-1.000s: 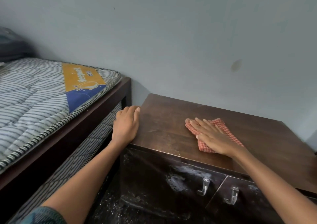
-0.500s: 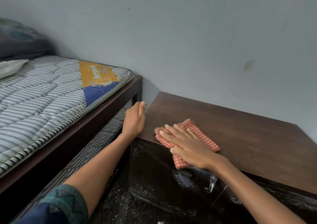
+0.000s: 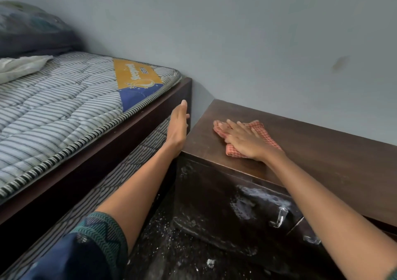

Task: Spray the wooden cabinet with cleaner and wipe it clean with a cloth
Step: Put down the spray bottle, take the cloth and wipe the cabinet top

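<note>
Grey wall (image 3: 257, 32) backs a dark wooden cabinet (image 3: 322, 151) beside a bed (image 3: 64, 108) with a striped mattress. On the cabinet top near its left corner, the right hand (image 3: 245, 139) lies flat, fingers spread, pressing a red checked cloth (image 3: 265, 134). The left hand (image 3: 179, 125), open with fingers together, is at the cabinet's left edge.

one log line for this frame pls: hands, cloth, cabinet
phase: wiping top | right hand: flat on checked cloth, near left end of wooden cabinet top | left hand: open, beside cabinet's left side | front: white residue
</note>
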Demonstrator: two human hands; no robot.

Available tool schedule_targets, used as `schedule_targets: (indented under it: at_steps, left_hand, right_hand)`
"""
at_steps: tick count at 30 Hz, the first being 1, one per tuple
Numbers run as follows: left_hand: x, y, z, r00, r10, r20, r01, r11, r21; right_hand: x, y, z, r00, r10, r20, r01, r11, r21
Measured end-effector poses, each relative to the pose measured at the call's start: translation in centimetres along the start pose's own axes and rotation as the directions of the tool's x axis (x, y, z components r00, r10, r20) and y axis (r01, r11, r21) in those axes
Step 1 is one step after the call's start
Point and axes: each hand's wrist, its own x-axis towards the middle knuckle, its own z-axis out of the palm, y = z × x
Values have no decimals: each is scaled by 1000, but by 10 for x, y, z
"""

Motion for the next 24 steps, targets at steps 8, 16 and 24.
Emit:
schedule_targets:
  at_steps: [8, 16, 24]
  left_hand:
    - [-1, 0, -4, 998, -18, -52, 11, 992, -124]
    - [1, 6, 1, 993, -112, 24, 112, 993, -20]
    - [6, -6, 10, 1000, 24, -15, -11, 809, 588]
  right_hand:
    - [6, -75, 23, 976, -216, 22, 217, 973, -80]
    - [-64, -9, 15, 945, -312, 92, 319, 945, -66]
    - [-7, 50, -3, 1000, -25, 1, 25, 996, -86]
